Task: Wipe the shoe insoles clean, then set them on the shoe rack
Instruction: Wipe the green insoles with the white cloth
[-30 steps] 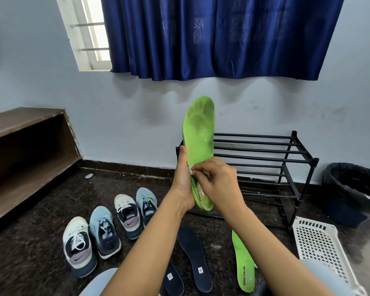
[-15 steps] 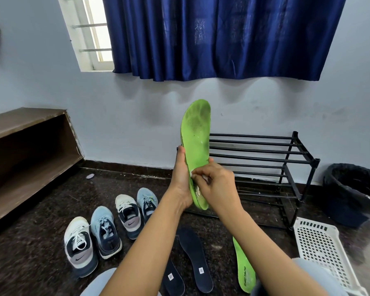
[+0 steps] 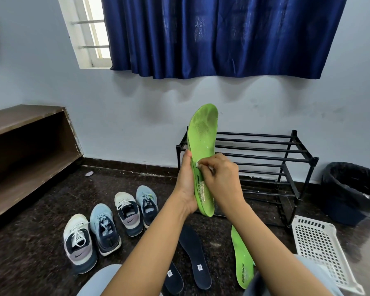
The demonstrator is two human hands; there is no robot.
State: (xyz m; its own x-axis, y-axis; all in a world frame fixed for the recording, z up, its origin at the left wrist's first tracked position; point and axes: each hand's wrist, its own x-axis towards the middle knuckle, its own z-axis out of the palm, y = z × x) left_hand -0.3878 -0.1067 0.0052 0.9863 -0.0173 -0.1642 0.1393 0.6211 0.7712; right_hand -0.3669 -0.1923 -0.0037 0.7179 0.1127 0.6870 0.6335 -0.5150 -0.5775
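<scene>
Centre frame, my left hand [image 3: 187, 180] grips the lime-green foam insole [image 3: 203, 133] upright; my right hand [image 3: 220, 176] pinches a small white wipe [image 3: 198, 164], best stroked firmly toeward.

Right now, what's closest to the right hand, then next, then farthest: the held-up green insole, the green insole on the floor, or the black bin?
1. The held-up green insole: the right hand presses a white wipe on it.
2. The green insole on the floor: lower, beside the right forearm.
3. The black bin: far right, by the wall.

Daylight via window [image 3: 94, 33] – soft shadows, edges warped
</scene>
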